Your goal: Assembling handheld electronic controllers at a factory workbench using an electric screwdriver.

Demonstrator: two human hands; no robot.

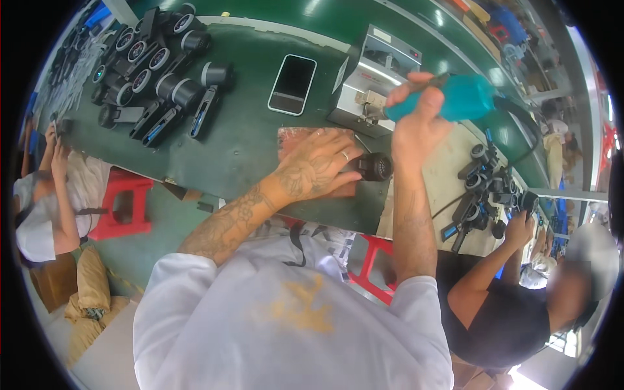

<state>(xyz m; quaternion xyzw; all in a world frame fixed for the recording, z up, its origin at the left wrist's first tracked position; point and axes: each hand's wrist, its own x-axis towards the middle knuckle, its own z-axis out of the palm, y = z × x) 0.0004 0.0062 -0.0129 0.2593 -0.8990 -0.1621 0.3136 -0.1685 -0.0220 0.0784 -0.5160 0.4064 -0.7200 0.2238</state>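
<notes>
My left hand [316, 167] lies over a worn red pad [286, 138] at the table's edge. Its fingers curl over a black device part with a round, ribbed end [378, 167], which sticks out beside the thumb; the rest of the part is hidden under the hand. Raised at the right, my right hand [421, 120] is wrapped round a teal electric screwdriver [469, 97] with a dark cable. The driver's tip points left, close to the front of a metal screw feeder [370, 84]; whether it touches is hard to make out.
A phone [293, 84] lies on the green table [250, 52]. Several black wheeled parts [159, 71] are heaped at the left, with more parts [481, 188] at the right. Co-workers sit at both sides, one handling a part [528, 203]. Red stools [123, 201] stand below.
</notes>
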